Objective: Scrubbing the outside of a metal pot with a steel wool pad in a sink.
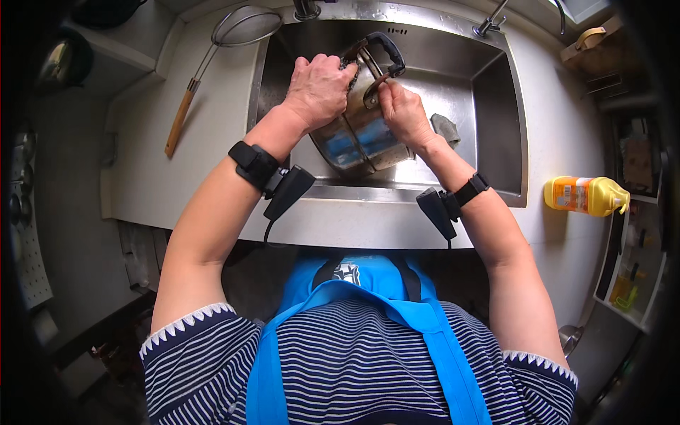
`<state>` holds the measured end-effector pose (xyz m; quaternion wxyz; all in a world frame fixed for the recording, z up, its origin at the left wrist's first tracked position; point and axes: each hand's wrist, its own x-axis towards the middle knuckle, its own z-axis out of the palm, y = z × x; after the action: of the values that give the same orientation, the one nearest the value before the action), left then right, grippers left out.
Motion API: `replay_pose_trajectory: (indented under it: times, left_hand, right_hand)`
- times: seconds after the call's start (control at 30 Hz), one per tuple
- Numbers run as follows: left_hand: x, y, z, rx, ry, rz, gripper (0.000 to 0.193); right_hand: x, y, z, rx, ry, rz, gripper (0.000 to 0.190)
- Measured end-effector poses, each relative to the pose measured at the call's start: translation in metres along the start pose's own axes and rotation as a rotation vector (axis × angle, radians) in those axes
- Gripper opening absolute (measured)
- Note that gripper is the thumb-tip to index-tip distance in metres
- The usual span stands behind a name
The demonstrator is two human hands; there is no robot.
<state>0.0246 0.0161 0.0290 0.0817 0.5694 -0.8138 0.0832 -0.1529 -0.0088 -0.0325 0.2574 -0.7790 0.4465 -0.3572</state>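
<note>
A stainless steel pot [348, 137] with a black looped handle [392, 50] is tilted on its side in a steel sink [491, 111]. My left hand [322, 87] presses a dark scouring pad [351, 74], mostly hidden under the fingers, against the pot near its upper end. My right hand [405, 111] grips the pot by the base of its handle, fingers partly out of sight behind it. A grey-green cloth or sponge [445, 129] lies on the sink floor, right of my right hand.
A wood-handled mesh strainer [179, 119] lies on the white counter [143, 175], left of the sink. On the right, a yellow pump bottle [584, 196] lies near the sink's rim. A tap base [306, 9] and a small spout [487, 25] stand behind the sink.
</note>
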Motion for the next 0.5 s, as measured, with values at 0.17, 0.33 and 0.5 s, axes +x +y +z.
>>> replay_pose_trajectory:
  times: [0.17,0.33,0.5]
  left_hand:
    - [-0.034,0.015,-0.002,-0.017,0.058,0.108,0.035]
    - [-0.006,0.004,-0.007,0.011,-0.015,-0.020,0.037]
    - [-0.039,0.021,-0.004,-0.010,0.052,0.079,0.039]
  right_hand:
    - [-0.001,0.002,-0.002,0.005,-0.019,0.039,0.025]
    - [0.001,-0.003,0.000,0.001,-0.019,0.005,0.025]
    - [-0.004,0.002,-0.002,-0.006,0.000,0.014,0.025]
